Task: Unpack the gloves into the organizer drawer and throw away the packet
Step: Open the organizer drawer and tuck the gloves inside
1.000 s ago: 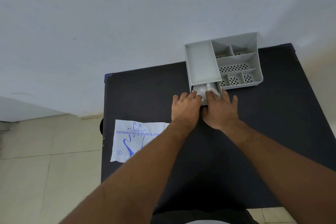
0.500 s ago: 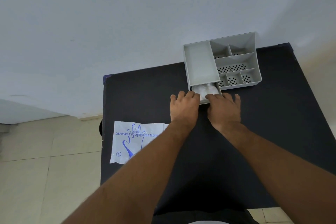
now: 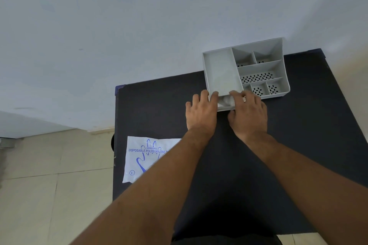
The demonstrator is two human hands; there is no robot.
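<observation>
A grey desk organizer (image 3: pixel 221 69) stands at the back of a black table (image 3: pixel 302 129). Its drawer (image 3: pixel 226 108) sticks out a short way at the front left, and crumpled clear gloves (image 3: pixel 226 100) show in the gap. My right hand (image 3: pixel 249 115) is on the drawer's front, fingers over its top edge and thumb below. My left hand (image 3: pixel 201 113) lies flat with its fingertips against the drawer's left corner, holding nothing. The empty white glove packet (image 3: pixel 143 157) with blue print lies flat near the table's left edge, partly under my left forearm.
The organizer's right half has several open compartments (image 3: pixel 256 77) with perforated bottoms. A pale wall rises right behind the table. Beige floor tiles (image 3: pixel 49 185) lie to the left, below the table's edge.
The drawer has slid further into the organizer, so less of the gloves shows. Both hands moved forward with it, the right hand shifting onto the drawer's front.
</observation>
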